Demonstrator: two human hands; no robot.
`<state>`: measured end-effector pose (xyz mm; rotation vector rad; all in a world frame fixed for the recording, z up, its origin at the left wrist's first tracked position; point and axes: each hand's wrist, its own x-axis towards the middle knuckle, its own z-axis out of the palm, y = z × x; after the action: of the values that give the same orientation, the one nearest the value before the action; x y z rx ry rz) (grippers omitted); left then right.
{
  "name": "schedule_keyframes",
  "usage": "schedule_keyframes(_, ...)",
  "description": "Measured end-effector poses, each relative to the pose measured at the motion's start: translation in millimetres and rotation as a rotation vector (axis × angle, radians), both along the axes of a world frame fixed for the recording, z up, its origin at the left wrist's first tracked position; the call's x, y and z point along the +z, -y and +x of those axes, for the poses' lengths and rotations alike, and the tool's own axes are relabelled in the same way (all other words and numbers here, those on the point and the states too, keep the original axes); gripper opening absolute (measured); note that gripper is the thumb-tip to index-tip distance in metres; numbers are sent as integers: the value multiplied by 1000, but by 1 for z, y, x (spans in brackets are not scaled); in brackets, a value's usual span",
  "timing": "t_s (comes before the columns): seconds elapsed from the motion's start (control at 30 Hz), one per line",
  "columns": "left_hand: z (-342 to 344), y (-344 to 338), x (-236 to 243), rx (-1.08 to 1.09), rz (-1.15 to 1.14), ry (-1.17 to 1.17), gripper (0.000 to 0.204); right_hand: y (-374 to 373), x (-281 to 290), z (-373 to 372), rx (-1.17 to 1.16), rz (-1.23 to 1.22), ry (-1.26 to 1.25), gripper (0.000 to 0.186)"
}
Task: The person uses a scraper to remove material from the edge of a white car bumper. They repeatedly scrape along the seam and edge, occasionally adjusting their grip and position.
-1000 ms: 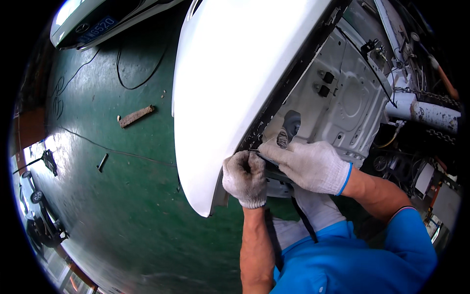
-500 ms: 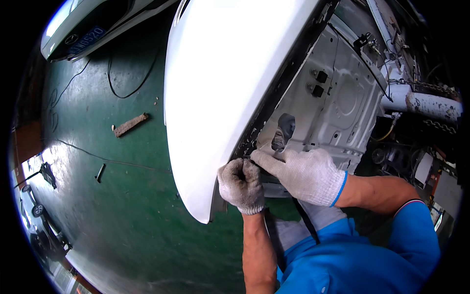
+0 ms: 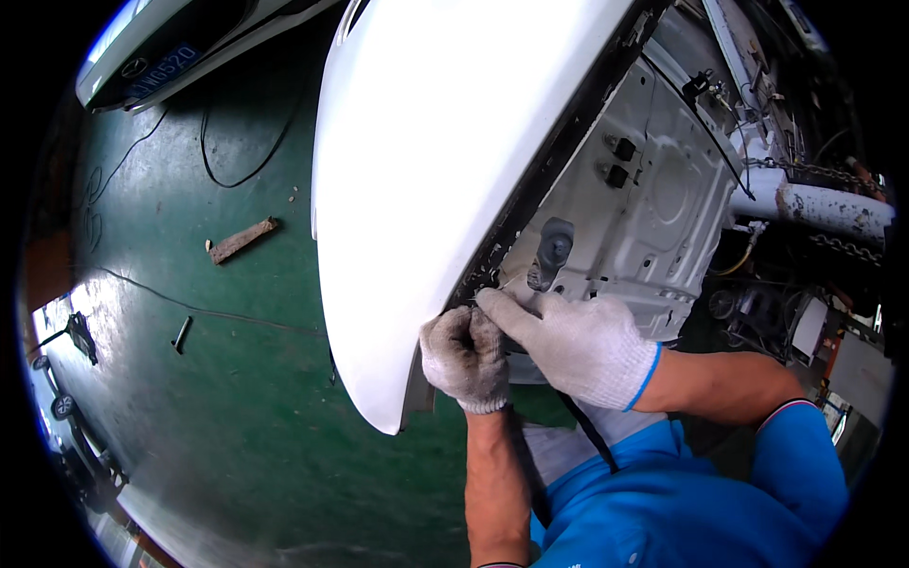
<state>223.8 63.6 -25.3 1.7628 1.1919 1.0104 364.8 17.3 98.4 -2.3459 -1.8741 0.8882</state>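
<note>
A large white car body panel (image 3: 417,189) slants across the middle of the view, with a dark, chipped edge strip (image 3: 540,180) along its right side. At the lower end of that strip, my left hand (image 3: 466,362), in a soiled knit glove, is curled closed. Whatever its fingers may grip is hidden. My right hand (image 3: 582,348), gloved too, reaches in from the right. One finger stretches out to the strip, its tip just above my left fingers; its other fingers are mostly hidden below. Behind the strip lies a pale inner metal panel (image 3: 663,208) with an oblong hole beside my right hand.
On the green floor (image 3: 256,398) lie a piece of wood (image 3: 242,240), a small tool (image 3: 182,335) and dark cables. Another car (image 3: 180,47) stands at the top left. A white beam (image 3: 824,204) with chains is at the right.
The whole view has shifted slightly. My right hand has moved a little to the left along the strip; my left hand stays curled in its place.
</note>
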Motion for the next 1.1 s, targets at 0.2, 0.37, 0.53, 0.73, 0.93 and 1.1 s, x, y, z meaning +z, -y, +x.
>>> schedule_keyframes(0.2, -2, -1, -4, -33, 2, 0, 15, 15, -7, -2, -40, -29, -13, 68)
schedule_keyframes(0.37, -5, -2, -1, -44, 6, -23, 15, 8, -12, -10, -66, 48, -1, 67)
schedule_keyframes(0.53, -22, 13, -20, 27, -119, 65, 15, 16, -19, -10, -40, 5, 44, 64)
schedule_keyframes(0.73, -33, 22, -5, -108, -179, 9, 19, 17, -10, -4, -78, -27, -73, 60)
schedule_keyframes(0.93, -62, 57, 3, -211, -220, -91, 17, 39, 3, 21, -307, -164, -367, 59)
schedule_keyframes(1.1, -74, 94, -4, -353, -376, -361, 46, 44, 14, 31, -335, -172, -476, 63)
